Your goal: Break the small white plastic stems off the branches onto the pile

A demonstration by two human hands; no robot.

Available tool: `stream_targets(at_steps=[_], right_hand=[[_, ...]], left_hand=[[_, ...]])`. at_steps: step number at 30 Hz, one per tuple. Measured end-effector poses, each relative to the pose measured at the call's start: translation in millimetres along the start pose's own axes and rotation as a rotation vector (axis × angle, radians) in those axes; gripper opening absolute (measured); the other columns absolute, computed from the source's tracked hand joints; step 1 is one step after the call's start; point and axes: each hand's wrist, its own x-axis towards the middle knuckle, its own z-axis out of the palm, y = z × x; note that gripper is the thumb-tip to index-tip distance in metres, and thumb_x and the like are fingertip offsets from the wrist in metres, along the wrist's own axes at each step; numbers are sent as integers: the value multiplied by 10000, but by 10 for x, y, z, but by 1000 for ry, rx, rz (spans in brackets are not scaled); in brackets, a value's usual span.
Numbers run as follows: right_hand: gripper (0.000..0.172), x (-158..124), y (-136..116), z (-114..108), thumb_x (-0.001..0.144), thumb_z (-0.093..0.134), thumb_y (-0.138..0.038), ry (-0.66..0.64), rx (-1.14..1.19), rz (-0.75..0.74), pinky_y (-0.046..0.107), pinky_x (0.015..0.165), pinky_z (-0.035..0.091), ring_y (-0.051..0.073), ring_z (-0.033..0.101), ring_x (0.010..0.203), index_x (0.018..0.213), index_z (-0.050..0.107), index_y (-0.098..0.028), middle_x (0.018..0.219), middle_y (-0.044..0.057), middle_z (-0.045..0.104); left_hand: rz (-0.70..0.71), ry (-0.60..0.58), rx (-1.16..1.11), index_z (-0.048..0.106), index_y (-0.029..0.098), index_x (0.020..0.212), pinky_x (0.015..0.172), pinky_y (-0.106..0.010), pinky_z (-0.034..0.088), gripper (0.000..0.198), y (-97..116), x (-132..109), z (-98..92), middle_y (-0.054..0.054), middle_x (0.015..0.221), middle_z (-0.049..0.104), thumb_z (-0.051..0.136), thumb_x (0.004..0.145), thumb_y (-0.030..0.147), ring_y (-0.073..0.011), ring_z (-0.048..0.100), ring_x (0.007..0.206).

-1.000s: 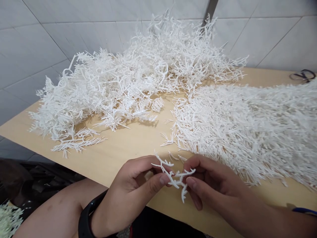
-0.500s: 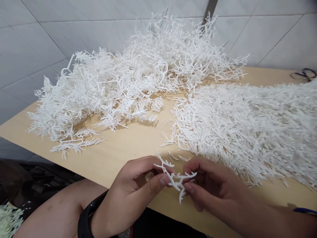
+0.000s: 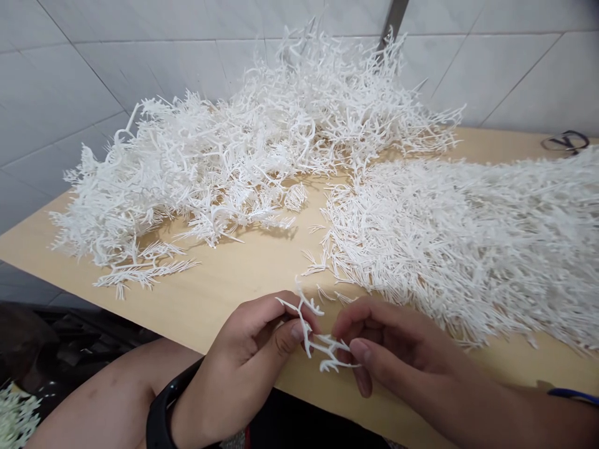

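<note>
A small white plastic branch (image 3: 306,330) with forked twigs is pinched between the thumb and index finger of my left hand (image 3: 262,355). At its right end, my right hand (image 3: 397,355) has curled fingers and thumb closed about the twig tips. Part of that grip is hidden behind the thumb. Beyond my hands, a tall tangled heap of white plastic branches (image 3: 224,156) covers the back and left of the table (image 3: 253,268). To the right spreads a flatter pile of thin white sprigs (image 3: 458,243).
Loose sprigs (image 3: 150,271) lie at the heap's front left. A dark looped object (image 3: 566,142) rests at the back right. Tiled wall (image 3: 163,68) and a metal post (image 3: 393,25) stand behind. More pale branches (image 3: 16,418) show at the lower left, below the table.
The branch has turned between my hands, its twigs lying differently and slightly farther left. My right thumb and fingers have shifted on the twig tips; the piles stay as they were.
</note>
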Motion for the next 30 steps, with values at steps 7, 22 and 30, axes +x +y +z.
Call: stream_targets(at_steps=[7, 22, 30], right_hand=[[102, 4, 54, 8, 906, 587, -298, -29, -95, 58, 192, 536, 437, 88, 524, 562, 886, 620, -203, 654, -25, 560], [78, 1, 56, 16, 900, 584, -256, 3, -168, 1, 188, 528, 434, 76, 526, 556, 856, 622, -204, 705, -23, 594], [154, 15, 27, 54, 898, 587, -321, 10, -185, 8, 196, 518, 414, 83, 495, 549, 815, 617, -195, 665, -23, 554]], left_hand=[[-19, -49, -65, 620, 215, 886, 674, -182, 417, 150, -33, -37, -8, 16, 785, 577, 512, 971, 276, -98, 521, 727], [-56, -200, -154, 492, 227, 932, 712, -213, 440, 194, -21, -91, 53, 11, 871, 531, 668, 853, 247, -116, 507, 783], [-155, -143, -74, 473, 231, 961, 679, -203, 449, 140, -91, -123, 63, -1, 914, 548, 580, 897, 169, -106, 506, 745]])
